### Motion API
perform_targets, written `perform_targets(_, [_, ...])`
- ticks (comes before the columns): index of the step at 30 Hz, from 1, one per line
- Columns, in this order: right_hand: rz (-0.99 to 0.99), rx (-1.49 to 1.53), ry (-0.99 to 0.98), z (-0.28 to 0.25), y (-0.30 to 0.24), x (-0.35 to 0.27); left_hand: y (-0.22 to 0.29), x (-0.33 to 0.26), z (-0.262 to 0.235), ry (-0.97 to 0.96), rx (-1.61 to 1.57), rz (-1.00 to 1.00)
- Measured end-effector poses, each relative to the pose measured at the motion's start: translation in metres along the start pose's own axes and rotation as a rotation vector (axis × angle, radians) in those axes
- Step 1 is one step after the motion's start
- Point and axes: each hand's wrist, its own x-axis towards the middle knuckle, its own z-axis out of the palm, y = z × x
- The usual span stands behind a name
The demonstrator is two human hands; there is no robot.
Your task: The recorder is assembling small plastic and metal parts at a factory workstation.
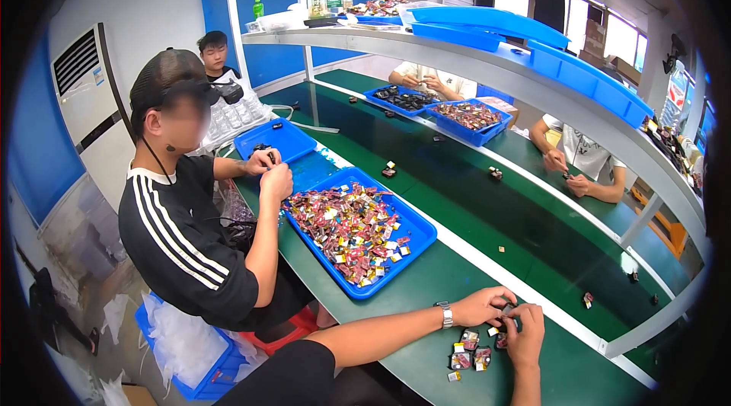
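Head view: your left hand (481,305), the one with the metal wristwatch (446,314), and your right hand (525,332) met over the green conveyor-style table (426,276). Both were curled together, fingertips pinching one small dark square part (508,310) between them. It was held up just off the table, likely so both thumbs could work it. The part looked dark and blocky with a light edge; finer detail was too small to tell.

Just below your hands sat a loose cluster of small dark cases with red-and-white wrapped inserts (470,353), close enough to grab without stretching.

To your left, the blue plastic tray of red, gold and white wrapped pieces (352,231) sat between you and the person in the black striped shirt (183,246), reachable by both.
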Motion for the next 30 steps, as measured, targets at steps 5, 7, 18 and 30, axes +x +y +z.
perform_targets(5, [0.064,0.011,0.024,-0.004,0.007,-0.002,-0.003,0.01,0.002,0.0,0.026,-0.022])
perform_targets(7, [0.068,0.068,0.029,0.004,0.006,0.004,0.004,-0.001,-0.004,0.051,0.016,-0.035])
perform_targets(18, [0.106,0.155,0.044,0.003,0.014,-0.001,0.014,-0.002,-0.001,-0.011,0.065,-0.039])
perform_targets(30, [0.054,0.213,-0.053,-0.006,0.007,-0.001,0.016,-0.007,0.001,0.054,0.056,-0.099])
